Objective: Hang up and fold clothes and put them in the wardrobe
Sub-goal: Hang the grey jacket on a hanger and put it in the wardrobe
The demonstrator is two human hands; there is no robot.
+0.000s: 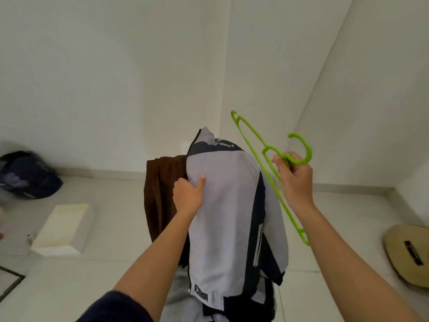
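Two garments hang in the middle: one grey-and-navy jacket and one brown garment just left of it, touching. The left hand grips the jacket's left edge, thumb pressed on the front. The right hand curls round the neck of one green hanger, held up just right of the jacket. On the floor lie one pillow near left, one dark bag far left and one guitar at the right edge, with bare tiles between.
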